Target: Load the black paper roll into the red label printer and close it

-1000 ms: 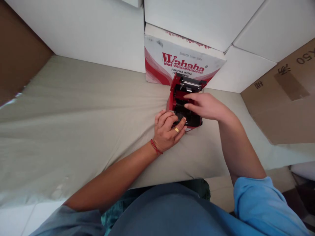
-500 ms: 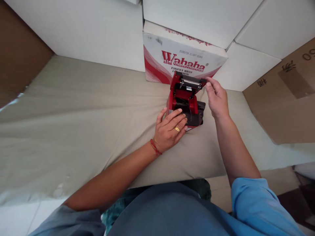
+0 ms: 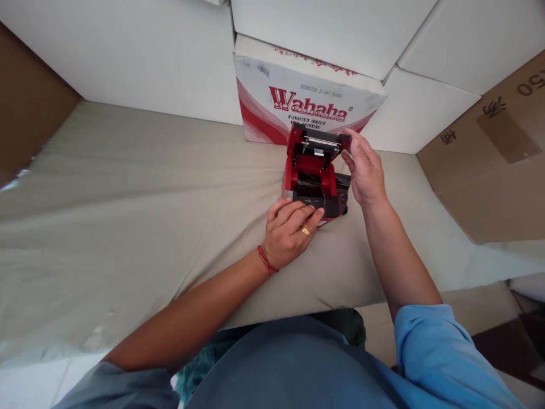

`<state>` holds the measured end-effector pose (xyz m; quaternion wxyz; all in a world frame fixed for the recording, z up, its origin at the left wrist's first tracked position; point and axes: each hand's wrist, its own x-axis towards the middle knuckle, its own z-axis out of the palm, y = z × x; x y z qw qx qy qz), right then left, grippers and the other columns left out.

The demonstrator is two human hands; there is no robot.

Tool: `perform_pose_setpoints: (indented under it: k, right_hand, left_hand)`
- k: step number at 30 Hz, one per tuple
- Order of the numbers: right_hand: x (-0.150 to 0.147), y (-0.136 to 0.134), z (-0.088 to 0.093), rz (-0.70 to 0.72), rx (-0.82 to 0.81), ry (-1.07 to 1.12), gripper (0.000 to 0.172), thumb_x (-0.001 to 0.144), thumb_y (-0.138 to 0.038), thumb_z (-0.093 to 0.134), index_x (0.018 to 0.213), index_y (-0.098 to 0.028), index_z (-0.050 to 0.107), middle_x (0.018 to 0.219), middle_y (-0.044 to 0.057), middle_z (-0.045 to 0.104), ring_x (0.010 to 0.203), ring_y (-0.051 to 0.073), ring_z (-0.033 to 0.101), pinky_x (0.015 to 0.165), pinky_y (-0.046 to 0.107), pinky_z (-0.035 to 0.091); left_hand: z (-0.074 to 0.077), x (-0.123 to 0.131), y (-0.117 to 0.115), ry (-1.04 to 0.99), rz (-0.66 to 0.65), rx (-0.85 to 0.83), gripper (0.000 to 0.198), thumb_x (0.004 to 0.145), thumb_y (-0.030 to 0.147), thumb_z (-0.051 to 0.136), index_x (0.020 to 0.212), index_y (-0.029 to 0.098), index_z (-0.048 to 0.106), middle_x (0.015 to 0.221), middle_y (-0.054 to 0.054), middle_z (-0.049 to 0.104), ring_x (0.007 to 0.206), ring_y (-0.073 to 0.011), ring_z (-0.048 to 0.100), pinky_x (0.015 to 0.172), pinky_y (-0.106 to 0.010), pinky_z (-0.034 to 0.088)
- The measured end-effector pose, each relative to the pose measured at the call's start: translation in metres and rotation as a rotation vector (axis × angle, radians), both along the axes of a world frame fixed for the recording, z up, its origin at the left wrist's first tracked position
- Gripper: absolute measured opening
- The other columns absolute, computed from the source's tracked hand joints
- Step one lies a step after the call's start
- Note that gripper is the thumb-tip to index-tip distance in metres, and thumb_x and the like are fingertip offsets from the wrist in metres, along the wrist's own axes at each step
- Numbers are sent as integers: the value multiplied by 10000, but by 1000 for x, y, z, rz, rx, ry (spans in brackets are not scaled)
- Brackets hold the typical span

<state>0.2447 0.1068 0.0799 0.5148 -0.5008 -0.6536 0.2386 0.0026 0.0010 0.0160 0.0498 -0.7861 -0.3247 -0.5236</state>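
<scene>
A small red and black device (image 3: 315, 177) with its lid raised sits on a beige cloth-covered table (image 3: 140, 187). My left hand (image 3: 288, 230), with a gold ring and a red wrist string, presses its curled fingers on the device's near black edge. My right hand (image 3: 363, 168) is at the device's right side, fingers curled on the right end of the raised lid (image 3: 318, 143).
A white and red "Wahaha" water carton (image 3: 306, 96) stands right behind the device. White boxes (image 3: 128, 51) line the back. Brown cardboard boxes stand at the right (image 3: 489, 147) and far left (image 3: 25, 108).
My right hand left the inside of the device, went up to the right end of the lid and now grips it. My left hand's fingers curled more onto the front edge.
</scene>
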Motion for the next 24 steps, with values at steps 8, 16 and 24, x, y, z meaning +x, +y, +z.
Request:
perform_pose_setpoints:
  k: [8,16,24]
  right_hand:
    - [-16,-45,13,-56,161,-171,551,1188,-670,471,1153,-297,875,1226,60,898,1224,266,836,1132,470,631]
    - [-25,-92,9,36,141,-718,540,1248,-460,341,1483,-254,781,1579,105,770,1537,267,693,1376,601,426]
    - [-45,-109,16,-22,52,-881,508,1222,-382,422,1599,-201,709,1677,117,681,1624,275,607,1355,505,516]
  left_hand:
    - [-1,0,1,-56,-52,32,310,1055,193,770,1327,336,815,1144,-28,915,1089,-232,829,1058,-441,495]
    - [1,1,0,-73,-49,76,319,1047,162,776,1317,328,810,1151,-16,920,1076,-220,824,1077,-449,465]
    - [-6,0,-5,-56,-94,-49,376,1021,188,771,1352,365,766,1158,-11,900,1095,-234,822,1215,-514,466]
